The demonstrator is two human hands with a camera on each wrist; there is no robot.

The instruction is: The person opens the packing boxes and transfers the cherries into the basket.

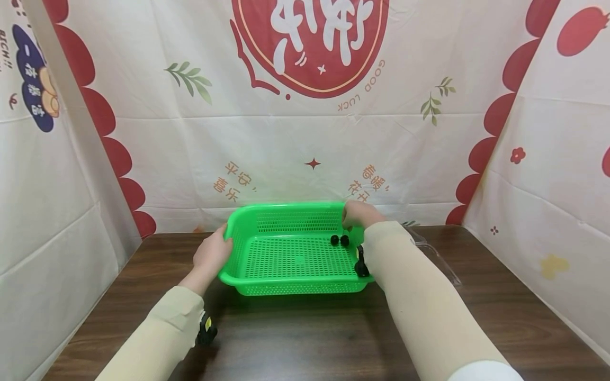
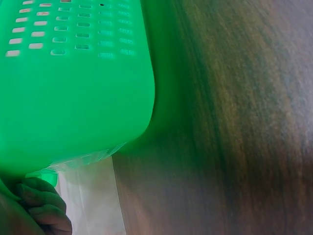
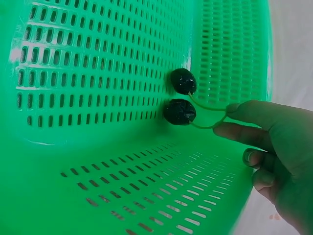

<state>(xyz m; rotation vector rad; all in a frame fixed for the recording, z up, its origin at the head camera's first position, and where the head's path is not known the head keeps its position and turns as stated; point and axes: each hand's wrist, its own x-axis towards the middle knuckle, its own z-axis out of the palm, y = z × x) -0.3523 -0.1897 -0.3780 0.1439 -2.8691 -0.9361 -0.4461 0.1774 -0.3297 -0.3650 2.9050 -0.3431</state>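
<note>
In the head view, a green basket [image 1: 299,288] stood on a dark wooden table [image 1: 305,330] before a white printed cloth [image 1: 281,151]. The left hand [image 1: 213,253] gripped the basket by its left rim. The right hand [image 1: 360,215] reached over the basket's right end, near the far corner, its fingertips turned down and partly hidden. Two dark cherries [image 1: 344,241] showed side by side just below it, inside the basket. Beyond the right forearm lay a clear object [image 1: 421,242] — partly covered by the sleeve [image 1: 429,296], so its full shape could not be told.

In the left wrist view, the basket's outer wall filled the upper left, and the left hand's fingers were curled at the rim.

In the right wrist view, the right hand's thumb and forefinger pinched two thin stems [image 3: 208,108] — one running to each cherry — with the other fingers bent beneath. Whether the cherries touched the basket floor could not be told.
</note>
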